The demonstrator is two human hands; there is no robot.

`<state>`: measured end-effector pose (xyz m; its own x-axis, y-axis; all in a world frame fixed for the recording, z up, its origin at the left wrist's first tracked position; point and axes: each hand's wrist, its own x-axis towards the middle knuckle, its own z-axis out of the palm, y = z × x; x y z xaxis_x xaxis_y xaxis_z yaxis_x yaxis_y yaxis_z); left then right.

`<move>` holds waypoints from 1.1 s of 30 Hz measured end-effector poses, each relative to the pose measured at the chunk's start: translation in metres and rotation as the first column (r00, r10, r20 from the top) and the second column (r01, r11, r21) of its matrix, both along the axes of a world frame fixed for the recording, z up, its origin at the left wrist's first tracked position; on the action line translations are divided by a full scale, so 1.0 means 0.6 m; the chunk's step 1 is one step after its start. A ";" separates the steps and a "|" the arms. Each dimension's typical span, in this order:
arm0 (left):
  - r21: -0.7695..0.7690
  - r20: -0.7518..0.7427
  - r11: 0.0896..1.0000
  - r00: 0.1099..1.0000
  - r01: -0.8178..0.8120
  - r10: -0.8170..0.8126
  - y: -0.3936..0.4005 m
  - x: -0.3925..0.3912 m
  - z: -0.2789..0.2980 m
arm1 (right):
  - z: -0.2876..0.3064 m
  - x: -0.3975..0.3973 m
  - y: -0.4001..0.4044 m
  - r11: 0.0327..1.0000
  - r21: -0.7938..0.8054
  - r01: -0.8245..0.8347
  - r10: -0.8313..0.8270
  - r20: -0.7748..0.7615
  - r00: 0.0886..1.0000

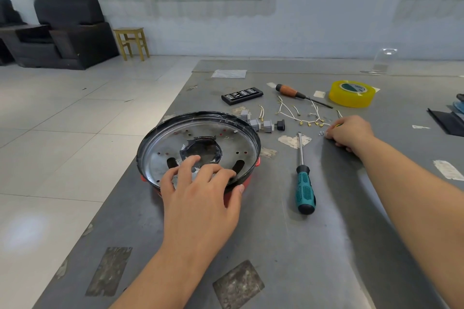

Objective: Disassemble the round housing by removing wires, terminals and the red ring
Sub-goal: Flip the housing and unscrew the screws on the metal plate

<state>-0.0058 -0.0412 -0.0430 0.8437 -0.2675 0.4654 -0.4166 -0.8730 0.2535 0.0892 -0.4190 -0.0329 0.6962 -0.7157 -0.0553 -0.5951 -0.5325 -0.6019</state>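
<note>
Housing sits at the left edge of the table, open side up, its black rim all round and the red ring peeking out underneath on the near side. Left hand is draped over the near rim, fingers inside the pan, thumb pressed outside against the red — a clamp on the housing, steadying it. Right hand is well away, out past the wires, fingers curled down by some tiny screws; something yellow-green shows at the fingertips, but whether it grips it I cannot tell. Wires and brass terminals lie spread beyond the housing, grey switch blocks beside them, so that part looks done. My read: we're on the ring now. The screwdriver lies free between the hands. Next move calls for the right hand back at the housing, and a firm hold while the red ring is worked off the rim.
</note>
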 end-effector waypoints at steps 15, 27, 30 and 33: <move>0.081 0.049 0.997 0.999 0.017 -0.021 0.005 0.005 -0.003 | 0.017 -0.018 0.034 0.988 -0.111 -0.111 0.097 -0.128 0.987; 0.098 -0.022 0.990 0.994 0.105 -0.103 0.028 0.002 0.020 | 0.051 -0.080 0.072 0.991 -0.014 -0.132 0.131 -0.062 0.989; 0.089 -0.093 0.978 0.979 0.191 -0.183 0.046 0.013 0.023 | 0.065 -0.093 0.086 0.970 0.204 -0.133 0.132 0.021 0.991; 0.045 -0.151 0.958 0.950 0.282 -0.273 0.064 0.023 0.029 | 0.067 -0.099 0.123 0.897 0.386 -0.216 0.204 0.073 0.976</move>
